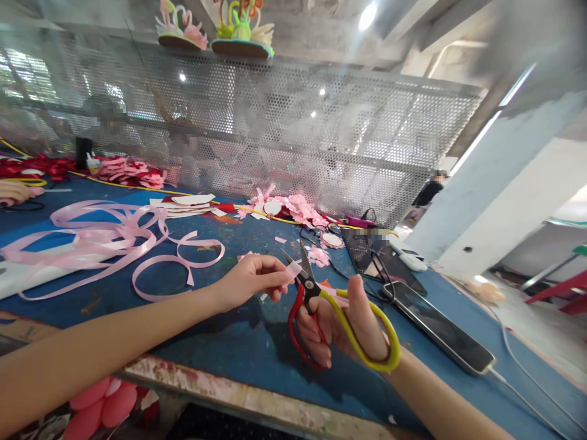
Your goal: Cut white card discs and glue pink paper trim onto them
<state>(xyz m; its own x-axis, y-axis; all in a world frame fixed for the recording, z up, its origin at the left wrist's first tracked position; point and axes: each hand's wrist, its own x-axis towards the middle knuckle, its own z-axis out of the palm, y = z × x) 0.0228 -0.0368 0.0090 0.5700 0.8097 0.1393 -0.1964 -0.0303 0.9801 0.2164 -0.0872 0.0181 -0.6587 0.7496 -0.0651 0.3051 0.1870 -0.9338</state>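
My right hand (316,330) is wrapped round a pair of scissors (309,285) with one red and one yellow handle loop. The blades stand apart and point up and to the left. My left hand (254,278) pinches a short piece of pink ribbon (293,270), which lies at the blades; whether they touch it I cannot tell. More pink shows behind the yellow loop, near my right hand. Long curls of pink ribbon (110,241) lie on the blue table to the left of my left hand.
A phone (440,327) with a white cable lies at the right. Pink ribbon pieces (300,209) and a stack of white cards (183,205) lie farther back. A perforated metal screen (275,122) rises behind the table. Another person's hand (13,192) shows at far left.
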